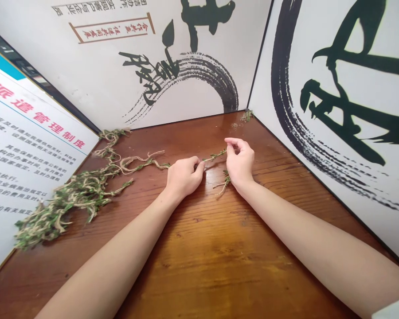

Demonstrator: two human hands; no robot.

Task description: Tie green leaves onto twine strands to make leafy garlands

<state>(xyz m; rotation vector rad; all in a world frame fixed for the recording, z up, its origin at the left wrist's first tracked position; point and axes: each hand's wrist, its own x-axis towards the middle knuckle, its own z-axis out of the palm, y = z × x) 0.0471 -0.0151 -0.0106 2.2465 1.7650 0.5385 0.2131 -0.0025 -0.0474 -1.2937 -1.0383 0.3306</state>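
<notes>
A thin twine garland with small green leaves [216, 155] is stretched between my two hands, just above the table. My left hand [185, 176] is closed around it, thumb and forefinger pinched together. My right hand [240, 161] is curled at the other side, its fingers bent round the strand. Below the right palm hangs a frayed leafy end [223, 185]. From my left hand the twine runs leftward to a tangled heap of leafy twine [76, 195]. What lies inside the right palm is hidden.
The brown wooden table [199, 257] is walled by white printed panels [202, 97] at the back and right [259, 75]. A text board [26, 146] stands at left. A small clump of green bits [247, 115] lies in the back corner.
</notes>
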